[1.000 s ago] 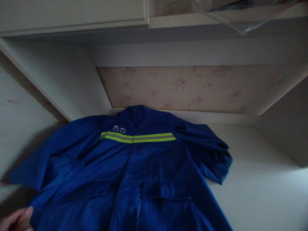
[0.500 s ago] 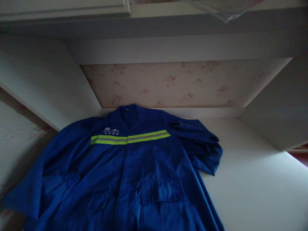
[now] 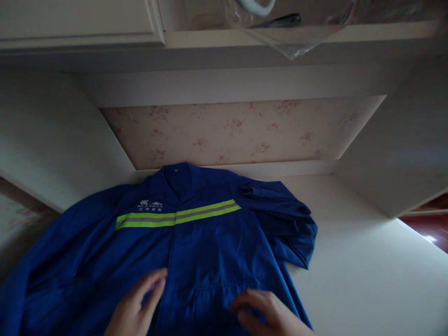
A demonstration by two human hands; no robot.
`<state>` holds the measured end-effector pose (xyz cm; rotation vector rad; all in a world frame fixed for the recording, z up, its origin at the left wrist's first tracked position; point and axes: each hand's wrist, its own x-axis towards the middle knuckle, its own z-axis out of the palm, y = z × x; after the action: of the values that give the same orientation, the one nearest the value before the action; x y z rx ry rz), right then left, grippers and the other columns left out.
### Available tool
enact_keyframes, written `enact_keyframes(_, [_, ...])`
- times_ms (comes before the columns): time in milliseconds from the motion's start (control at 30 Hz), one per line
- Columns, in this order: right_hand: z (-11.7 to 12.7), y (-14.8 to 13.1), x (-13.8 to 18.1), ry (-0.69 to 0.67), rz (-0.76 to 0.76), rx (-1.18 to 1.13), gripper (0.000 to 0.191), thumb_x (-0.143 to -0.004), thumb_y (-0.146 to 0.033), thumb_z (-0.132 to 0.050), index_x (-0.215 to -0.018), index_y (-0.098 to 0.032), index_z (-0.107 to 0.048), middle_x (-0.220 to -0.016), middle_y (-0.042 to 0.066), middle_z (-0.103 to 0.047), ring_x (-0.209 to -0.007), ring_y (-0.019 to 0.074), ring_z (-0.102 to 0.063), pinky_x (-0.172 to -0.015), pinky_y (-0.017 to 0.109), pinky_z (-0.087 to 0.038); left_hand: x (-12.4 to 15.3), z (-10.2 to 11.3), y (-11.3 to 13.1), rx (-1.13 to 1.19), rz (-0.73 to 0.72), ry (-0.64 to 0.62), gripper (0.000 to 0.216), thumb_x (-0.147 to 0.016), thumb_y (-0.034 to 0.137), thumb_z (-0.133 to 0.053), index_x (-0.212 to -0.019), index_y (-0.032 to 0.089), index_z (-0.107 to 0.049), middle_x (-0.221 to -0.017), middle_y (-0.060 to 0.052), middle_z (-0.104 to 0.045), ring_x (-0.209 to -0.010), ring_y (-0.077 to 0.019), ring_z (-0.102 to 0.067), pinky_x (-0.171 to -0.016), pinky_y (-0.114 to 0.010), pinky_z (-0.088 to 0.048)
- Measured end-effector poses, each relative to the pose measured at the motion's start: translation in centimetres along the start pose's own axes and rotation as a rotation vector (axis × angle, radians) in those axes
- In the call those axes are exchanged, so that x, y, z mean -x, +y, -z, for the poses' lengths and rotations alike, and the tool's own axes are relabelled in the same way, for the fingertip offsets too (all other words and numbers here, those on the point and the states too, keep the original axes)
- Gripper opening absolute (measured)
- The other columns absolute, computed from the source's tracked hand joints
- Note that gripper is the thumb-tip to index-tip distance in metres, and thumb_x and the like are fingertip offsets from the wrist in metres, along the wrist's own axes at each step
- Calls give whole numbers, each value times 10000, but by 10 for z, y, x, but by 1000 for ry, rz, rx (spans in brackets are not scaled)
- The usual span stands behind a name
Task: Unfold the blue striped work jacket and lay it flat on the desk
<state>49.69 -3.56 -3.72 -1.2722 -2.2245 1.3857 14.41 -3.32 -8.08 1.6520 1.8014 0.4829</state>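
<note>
Both hands lie flat with no grip closed, the left hand point(image 3: 135, 308) and right hand point(image 3: 266, 312) smoothing the jacket point(image 3: 196, 238) spread face-up on the counter point(image 3: 367, 275); the bunched sleeve point(image 3: 294, 228) likely needs straightening next

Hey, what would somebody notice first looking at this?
A blue jacket lies spread front-up on the white surface, its yellow-and-grey stripe bright across the chest. Both hands rest flat on its lower front, left hand by the placket, right hand at the pocket.
</note>
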Motion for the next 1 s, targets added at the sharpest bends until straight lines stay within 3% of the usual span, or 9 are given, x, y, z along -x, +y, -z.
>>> enact_keyframes(67, [5, 7, -21, 169, -1, 170, 359, -995, -372, -413, -1263, -261, -625, -1386, 61, -580, -1301, 247, -504, -1136, 448, -359, -37, 12, -6, -188, -35, 365, 702, -873, 654, -304, -1262, 149, -599, -1390, -163, -569, -1300, -321, -509, -1129, -484, -370])
enact_keyframes(133, [3, 18, -41, 260, 13, 369, 379, -1000, -373, -404, -1337, -324, -571, -1537, 52, -413, -1428, 304, -333, -1181, 624, -158, -67, 17, -17, -419, -18, 501, 734, -894, 607, -263, -1322, 84, -550, -1451, -194, -500, -1354, -361, -437, -1146, -609, -268])
enact_keyframes(367, [-20, 37, -86, 249, 57, 501, 443, -1024, -438, -308, -1464, -455, -361, -1612, 43, -185, -1469, 356, -196, -1082, 792, -30, -104, 26, -56, -692, 83, 330, 581, -942, 386, -227, -1427, 169, -463, -1555, -97, -376, -1445, -314, -304, -1130, -681, -197])
enact_keyframes(600, [-31, 21, -111, 338, 103, 346, 412, -998, -437, -408, -1408, -456, -446, -1601, 27, -259, -1468, 345, -214, -1098, 760, 24, -121, 61, -76, -843, 10, 261, 528, -835, 202, -317, -1247, 194, -647, -1480, -112, -491, -1408, -354, -361, -1101, -700, -220])
enact_keyframes(667, [-27, 21, -113, 376, 109, 222, 370, -959, -399, -509, -1326, -429, -544, -1545, 18, -400, -1429, 335, -324, -1125, 725, -3, -121, 57, -62, -803, 6, 323, 536, -852, 256, -294, -1221, 103, -651, -1409, -196, -545, -1300, -401, -481, -1063, -665, -307])
enact_keyframes(733, [-18, 27, -115, 458, 66, -9, 277, -935, -376, -539, -1191, -343, -642, -1320, 29, -635, -1251, 287, -549, -1133, 613, -244, -118, 42, -30, -624, -13, 388, 580, -874, 362, -287, -1208, 35, -632, -1320, -248, -589, -1158, -404, -580, -1017, -579, -394])
enact_keyframes(800, [-3, 36, -118, 593, -33, -303, 272, -942, -435, -490, -985, -237, -671, -947, 30, -721, -859, 207, -680, -856, 386, -515, -112, 18, 17, -268, -32, 381, 573, -868, 479, -358, -1184, 84, -628, -1224, -201, -641, -1078, -345, -620, -974, -465, -447])
enact_keyframes(867, [14, 49, -122, 765, -119, -505, 421, -941, -551, -423, -785, -199, -594, -676, -3, -608, -541, 140, -554, -519, 258, -432, -108, -13, 70, 192, 6, 286, 535, -826, 607, -469, -1086, 172, -640, -1032, -112, -689, -929, -269, -649, -845, -363, -495])
enact_keyframes(1000, [39, 75, -127, 1017, -126, -477, 507, -911, -639, -412, -620, -224, -407, -550, -59, -362, -484, 100, -339, -455, 242, -265, -114, -75, 148, 623, -8, 160, 430, -804, 646, -544, -764, 217, -558, -622, 46, -475, -591, -140, -457, -575, -249, -376])
